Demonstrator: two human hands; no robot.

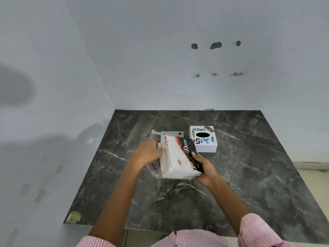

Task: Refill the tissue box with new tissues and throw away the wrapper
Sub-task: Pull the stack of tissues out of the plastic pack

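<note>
A white tissue box [206, 146] with stickers and a black oval slot stands on the dark marble counter [249, 175]. Just left of it I hold a pack of white tissues [175, 161] in a clear plastic wrapper [154, 166] with red print and a dark "Dove" label. My left hand [148, 152] grips the loose wrapper at the pack's left end. My right hand [203, 168] clasps the pack's right end by the dark label. The pack is tilted and sits a little above the counter, close to the box but apart from it.
A flat grey plate [175, 133] with a dark hole lies on the counter behind the pack. White walls close the left and back sides. A yellowish stain [73, 216] marks the counter's front left corner. The counter's right edge drops to a lower floor.
</note>
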